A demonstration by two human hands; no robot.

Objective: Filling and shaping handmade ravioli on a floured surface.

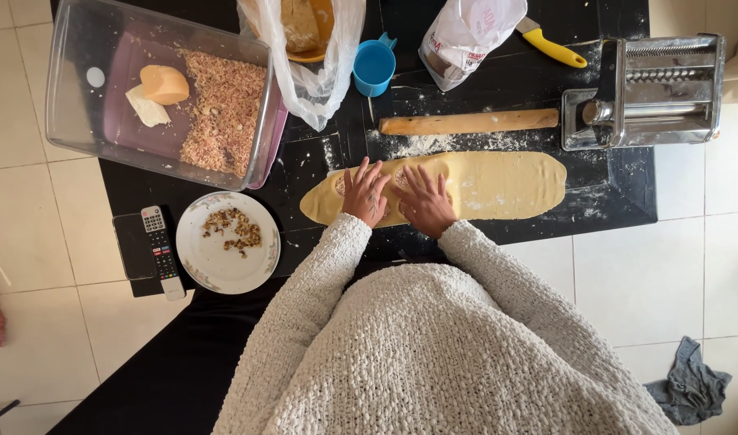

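Lying crosswise, left-right: dough sheet (482,184)

The single head view looks almost straight down from above the person, whose knitted sweater (433,354) fills the lower middle of the frame. It sits fairly high, taking in the whole black table (224,173) across the upper half and tiled floor (651,274) on both sides.
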